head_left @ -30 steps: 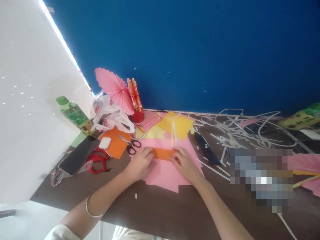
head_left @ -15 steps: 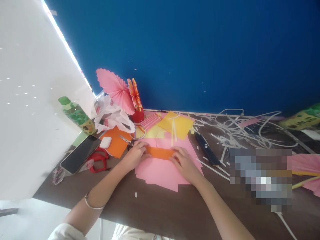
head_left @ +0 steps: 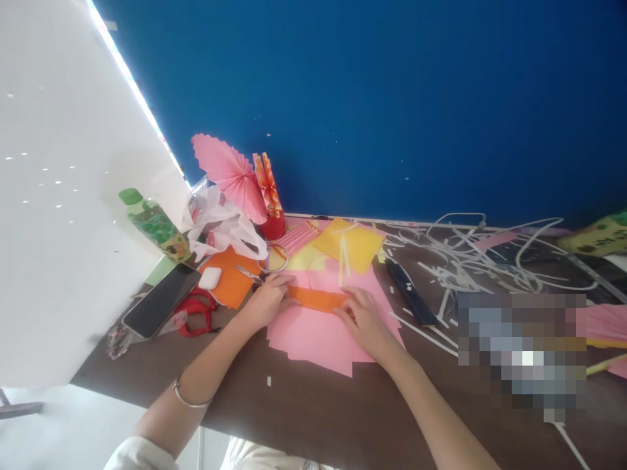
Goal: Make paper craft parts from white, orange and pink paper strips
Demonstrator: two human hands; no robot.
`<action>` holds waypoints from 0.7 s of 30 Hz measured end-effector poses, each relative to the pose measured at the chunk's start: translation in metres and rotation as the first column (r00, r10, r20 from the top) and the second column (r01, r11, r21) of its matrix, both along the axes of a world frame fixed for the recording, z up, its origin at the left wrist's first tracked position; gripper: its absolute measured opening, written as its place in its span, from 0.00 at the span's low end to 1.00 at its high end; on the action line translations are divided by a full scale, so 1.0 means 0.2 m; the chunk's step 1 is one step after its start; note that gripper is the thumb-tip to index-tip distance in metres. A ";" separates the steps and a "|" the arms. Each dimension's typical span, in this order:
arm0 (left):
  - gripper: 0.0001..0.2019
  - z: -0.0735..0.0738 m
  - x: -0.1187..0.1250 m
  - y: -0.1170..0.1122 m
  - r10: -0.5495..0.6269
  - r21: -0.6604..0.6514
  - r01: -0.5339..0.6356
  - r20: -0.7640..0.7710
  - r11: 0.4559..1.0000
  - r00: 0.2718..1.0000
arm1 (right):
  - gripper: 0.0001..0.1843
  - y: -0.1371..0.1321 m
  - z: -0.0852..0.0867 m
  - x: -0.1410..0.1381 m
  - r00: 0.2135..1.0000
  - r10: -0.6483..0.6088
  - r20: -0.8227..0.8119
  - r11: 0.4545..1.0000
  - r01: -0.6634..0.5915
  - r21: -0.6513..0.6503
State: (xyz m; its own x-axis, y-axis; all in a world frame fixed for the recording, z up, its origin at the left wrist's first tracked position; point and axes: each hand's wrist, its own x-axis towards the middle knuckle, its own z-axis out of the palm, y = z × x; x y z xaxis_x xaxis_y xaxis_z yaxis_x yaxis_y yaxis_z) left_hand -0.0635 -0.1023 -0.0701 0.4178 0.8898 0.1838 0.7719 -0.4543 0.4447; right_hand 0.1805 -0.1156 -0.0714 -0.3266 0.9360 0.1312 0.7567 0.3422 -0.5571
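Note:
An orange paper strip, folded narrow, lies between my hands over a stack of pink paper sheets. My left hand is closed on the strip's left end, and my right hand pinches its right end with thumb and fingers. Just beyond my left hand are scissors, partly hidden by that hand. Yellow paper with white strips on it lies behind the pink stack, beside a pleated pink paper piece.
At left are a phone, a white case on orange paper, a red strap, a plastic bag and a green-capped bottle. A pink paper fan stands behind. White cords and a dark cutter-like object lie right.
The whole view has shifted slightly, so things sit a little farther right. Both hands keep hold of the orange strip, whose lower edge now looks a bit more bowed.

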 end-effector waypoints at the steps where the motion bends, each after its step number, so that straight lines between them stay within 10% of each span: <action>1: 0.13 0.00 0.00 0.00 0.005 -0.001 -0.005 -0.012 1.000 1.000 | 0.14 0.00 0.00 0.00 1.000 -0.002 0.001 1.000 0.002 -0.001; 13: 0.08 0.04 0.09 -0.12 0.119 0.240 -0.038 -0.331 0.970 0.936 | 0.14 0.00 -0.02 0.01 1.000 0.008 -0.011 1.000 -0.008 0.021; 21: 0.14 -0.02 0.23 -0.26 -0.053 0.265 0.200 -0.476 0.943 0.878 | 0.11 0.00 -0.03 0.01 0.998 0.008 -0.059 1.000 -0.008 0.014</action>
